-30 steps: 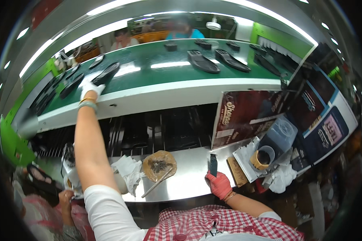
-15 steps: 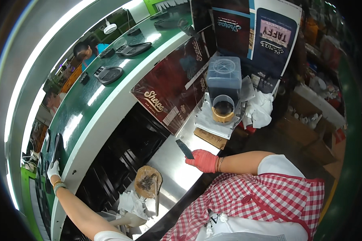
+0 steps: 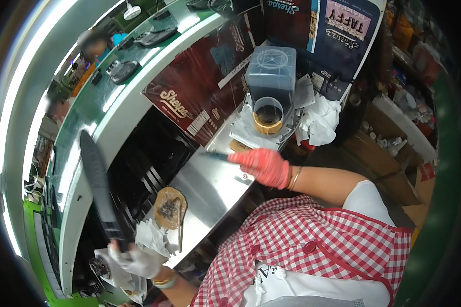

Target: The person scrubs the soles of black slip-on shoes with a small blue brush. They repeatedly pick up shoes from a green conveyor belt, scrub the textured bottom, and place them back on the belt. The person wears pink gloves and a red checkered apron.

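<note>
In my white-gloved left hand [image 3: 137, 260] is a long black shoe sole [image 3: 96, 176], gripped near its lower end and tilted up across the edge of the green conveyor. Both the glove and the sole are slightly blurred. Closed in a red glove, my right hand [image 3: 265, 167] holds a dark, flat, bar-shaped piece [image 3: 213, 155] over the metal bench [image 3: 202, 179]; motion smears it, so its kind is unclear. Between my hands, a brown pad [image 3: 164, 202] with dark residue lies on the bench, a thin stick [image 3: 180, 233] resting on it.
Soles [image 3: 123, 70] lie along the curved green conveyor [image 3: 89, 115] at left. On the bench's far end stand a translucent tank [image 3: 271, 71] of dark liquid and a cup [image 3: 268, 120]. Crumpled white paper [image 3: 320, 120] hangs beside them. Cardboard boxes [image 3: 389, 148] stand at right.
My left hand has lifted the sole off the conveyor and brought it back toward my body. My right hand has moved slightly up with the dark piece, now pointing left. The view has shifted.
</note>
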Demonstrator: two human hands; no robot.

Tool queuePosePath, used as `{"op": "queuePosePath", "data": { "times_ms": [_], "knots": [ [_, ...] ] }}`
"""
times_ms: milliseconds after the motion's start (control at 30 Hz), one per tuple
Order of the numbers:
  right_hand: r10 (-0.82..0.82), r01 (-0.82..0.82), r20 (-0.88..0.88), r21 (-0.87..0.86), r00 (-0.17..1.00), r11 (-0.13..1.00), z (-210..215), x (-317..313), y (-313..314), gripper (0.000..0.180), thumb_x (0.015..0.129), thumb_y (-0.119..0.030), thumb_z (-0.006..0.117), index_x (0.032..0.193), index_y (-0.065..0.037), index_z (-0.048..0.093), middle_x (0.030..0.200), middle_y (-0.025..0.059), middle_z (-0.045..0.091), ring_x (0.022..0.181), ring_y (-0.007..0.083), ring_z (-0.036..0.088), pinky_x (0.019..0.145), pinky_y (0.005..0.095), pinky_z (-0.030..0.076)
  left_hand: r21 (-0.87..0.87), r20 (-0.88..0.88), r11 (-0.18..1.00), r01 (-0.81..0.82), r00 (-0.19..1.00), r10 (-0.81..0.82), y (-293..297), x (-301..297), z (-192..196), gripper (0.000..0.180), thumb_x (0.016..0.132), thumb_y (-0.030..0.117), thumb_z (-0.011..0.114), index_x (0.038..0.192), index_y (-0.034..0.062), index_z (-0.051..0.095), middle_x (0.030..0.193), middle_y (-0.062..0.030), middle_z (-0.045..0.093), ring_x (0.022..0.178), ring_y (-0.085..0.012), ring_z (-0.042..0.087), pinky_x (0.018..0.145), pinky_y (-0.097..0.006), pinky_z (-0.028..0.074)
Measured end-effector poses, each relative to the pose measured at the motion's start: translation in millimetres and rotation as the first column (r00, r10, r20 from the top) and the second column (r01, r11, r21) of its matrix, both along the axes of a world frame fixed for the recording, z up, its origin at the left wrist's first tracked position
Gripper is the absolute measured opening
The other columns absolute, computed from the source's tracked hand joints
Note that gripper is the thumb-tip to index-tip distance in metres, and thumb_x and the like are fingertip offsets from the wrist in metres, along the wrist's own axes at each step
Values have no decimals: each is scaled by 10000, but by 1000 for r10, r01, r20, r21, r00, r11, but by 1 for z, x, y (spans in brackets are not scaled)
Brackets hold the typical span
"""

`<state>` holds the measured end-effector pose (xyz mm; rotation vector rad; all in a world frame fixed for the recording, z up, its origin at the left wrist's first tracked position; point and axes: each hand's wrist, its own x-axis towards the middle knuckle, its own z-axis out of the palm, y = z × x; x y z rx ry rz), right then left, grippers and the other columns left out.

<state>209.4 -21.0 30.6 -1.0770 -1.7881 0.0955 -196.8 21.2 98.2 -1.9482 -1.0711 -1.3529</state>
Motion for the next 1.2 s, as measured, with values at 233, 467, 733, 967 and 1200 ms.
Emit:
{"op": "queuePosePath", "data": {
  "times_ms": [233,467,733,967,1200],
  "knots": [
    [-327,171,-539,-320,776,932,58,82,-9,248,882,-136,574,1107,-34,602,889,59,631,780,131,595,717,259,477,-529,728,527,666,675,-122,-75,112,-128,535,639,-71,727,1132,41,555,1234,-78,346,1113,-221,461,939,-340,418],
    [-467,207,-435,-522,770,828,48,116,2,224,868,-185,589,1047,-54,623,720,14,591,639,81,552,597,226,448,15,882,9,1000,-18,470,-64,128,-140,664,931,464,394,1401,27,221,1360,-185,389,1198,-301,446,1004,-426,371],
    [-474,163,-430,-586,768,794,45,125,6,223,852,-188,605,1020,-42,623,737,44,610,639,93,576,612,235,464,454,615,-113,884,-219,757,-25,166,-150,597,938,492,323,1253,6,468,1234,-196,524,1086,-339,538,954,-476,421],
    [-493,123,-492,-607,717,785,61,117,5,239,860,-202,625,1014,-19,627,798,42,617,663,94,578,629,224,474,493,590,-194,848,-162,791,-15,185,-128,506,953,396,362,1320,49,402,1243,-197,510,1118,-398,518,863,-506,495],
    [-503,124,-518,-601,692,789,50,120,7,236,863,-202,629,1002,-11,633,846,32,625,683,84,561,632,223,476,419,736,-246,874,-169,655,-16,198,-95,481,949,344,418,1364,119,323,1304,-183,449,1149,-358,507,888,-482,490]
  ]
}}
